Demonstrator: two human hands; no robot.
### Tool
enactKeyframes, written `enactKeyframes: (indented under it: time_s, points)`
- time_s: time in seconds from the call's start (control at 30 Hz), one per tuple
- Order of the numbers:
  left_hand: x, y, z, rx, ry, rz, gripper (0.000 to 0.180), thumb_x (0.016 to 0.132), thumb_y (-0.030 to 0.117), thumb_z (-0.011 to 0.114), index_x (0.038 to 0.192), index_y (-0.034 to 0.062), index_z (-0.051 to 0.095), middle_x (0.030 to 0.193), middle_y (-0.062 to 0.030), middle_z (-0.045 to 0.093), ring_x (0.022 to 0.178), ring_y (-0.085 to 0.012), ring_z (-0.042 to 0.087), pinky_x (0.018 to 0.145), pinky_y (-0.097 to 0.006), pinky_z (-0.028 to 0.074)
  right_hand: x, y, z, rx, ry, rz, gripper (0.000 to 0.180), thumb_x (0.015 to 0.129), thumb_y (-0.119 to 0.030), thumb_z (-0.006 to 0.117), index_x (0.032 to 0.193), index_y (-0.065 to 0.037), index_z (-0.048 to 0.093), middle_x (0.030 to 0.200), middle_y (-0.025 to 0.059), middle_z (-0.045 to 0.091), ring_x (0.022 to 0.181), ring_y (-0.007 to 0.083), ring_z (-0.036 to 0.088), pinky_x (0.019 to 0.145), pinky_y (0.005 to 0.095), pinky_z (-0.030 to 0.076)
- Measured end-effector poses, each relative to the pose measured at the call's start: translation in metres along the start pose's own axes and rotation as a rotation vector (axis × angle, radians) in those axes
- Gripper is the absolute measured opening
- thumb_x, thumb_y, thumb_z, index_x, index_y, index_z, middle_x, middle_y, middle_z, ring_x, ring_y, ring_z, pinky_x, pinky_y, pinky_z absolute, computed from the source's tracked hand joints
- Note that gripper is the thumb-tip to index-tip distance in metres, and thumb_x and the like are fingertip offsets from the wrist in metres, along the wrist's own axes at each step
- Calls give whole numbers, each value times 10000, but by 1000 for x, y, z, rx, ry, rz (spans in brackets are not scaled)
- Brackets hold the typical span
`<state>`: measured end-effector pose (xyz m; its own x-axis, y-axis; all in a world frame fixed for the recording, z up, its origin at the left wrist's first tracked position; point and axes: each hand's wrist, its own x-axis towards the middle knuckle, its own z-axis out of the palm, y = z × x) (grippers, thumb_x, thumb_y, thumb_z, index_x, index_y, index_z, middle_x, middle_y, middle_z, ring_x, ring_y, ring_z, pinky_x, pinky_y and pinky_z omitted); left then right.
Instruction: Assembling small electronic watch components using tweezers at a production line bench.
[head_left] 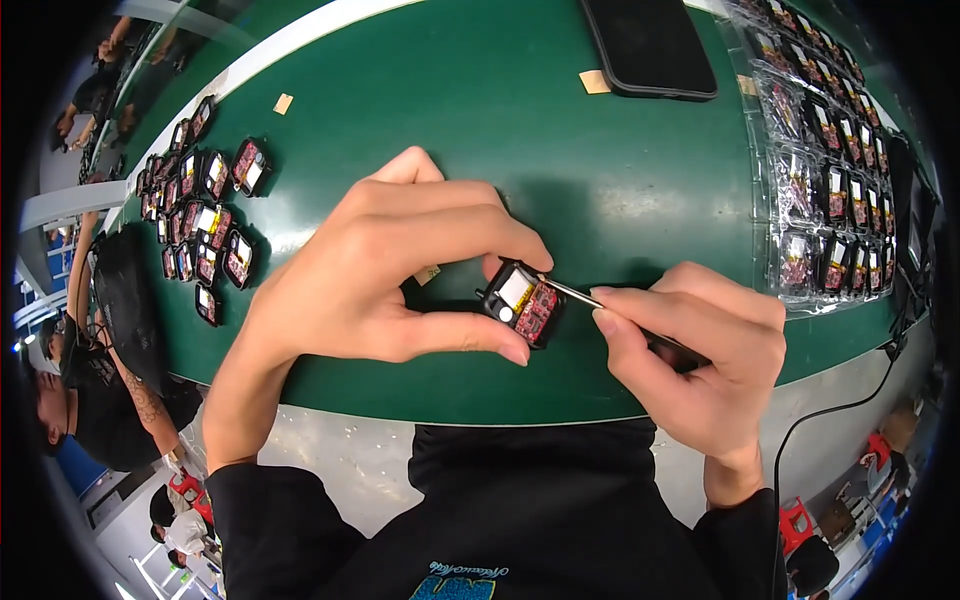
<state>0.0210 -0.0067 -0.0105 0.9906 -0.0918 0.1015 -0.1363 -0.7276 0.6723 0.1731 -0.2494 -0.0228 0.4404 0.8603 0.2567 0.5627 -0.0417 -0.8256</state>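
Observation:
Between the thumb and fingers of my left hand [400, 255] is a small black electronic device [522, 303], its casing uncovered. Inside it show a red circuit board, a white-and-yellow block and a round white part. My right hand [700, 350] grips slim metal tweezers [572, 292] like a pen, and their tip meets the upper edge of the device near the board. The exact contact of the tip is too small to make out. Both hands are above the green table [480, 120], close to its front edge.
A loose pile of similar devices [212, 222] lies at the left. Clear plastic trays [795, 190] with rows of devices stand at the right. A black phone [650, 45] lies at the back beside a tan paper scrap [594, 82]. A black cable [830, 410] hangs at the right edge. Another person [110, 400] sits at the left.

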Motion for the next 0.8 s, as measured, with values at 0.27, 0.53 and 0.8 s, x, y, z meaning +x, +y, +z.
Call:
enactKeyframes:
  time_s: [0.27, 0.53, 0.8]
  points:
    - [0, 0, 2, 2, 14, 47, 547, 721, 451, 1006, 1107, 96, 849, 994, 16, 826, 771, -147, 669, 758, -325, 371, -2, 0, 3, -40, 28, -32, 217, 788, 66, 863, 993, -6, 851, 685, 24, 633, 468, 92, 496, 438, 272, 358]
    - [-3, -4, 2, -21, 5, 30, 549, 713, 454, 1011, 1097, 97, 850, 993, 18, 826, 781, -146, 670, 760, -320, 376, 0, 1, 2, -16, -3, -27, 226, 778, 73, 860, 990, -3, 849, 674, 26, 627, 476, 99, 507, 446, 283, 369]
    - [1, 0, 0, -1, -7, 44, 544, 705, 449, 1012, 1087, 95, 854, 970, 10, 816, 805, -155, 687, 777, -326, 376, -1, 1, 4, -34, 15, -57, 218, 781, 77, 856, 987, 7, 843, 671, 24, 624, 485, 105, 513, 449, 291, 381]
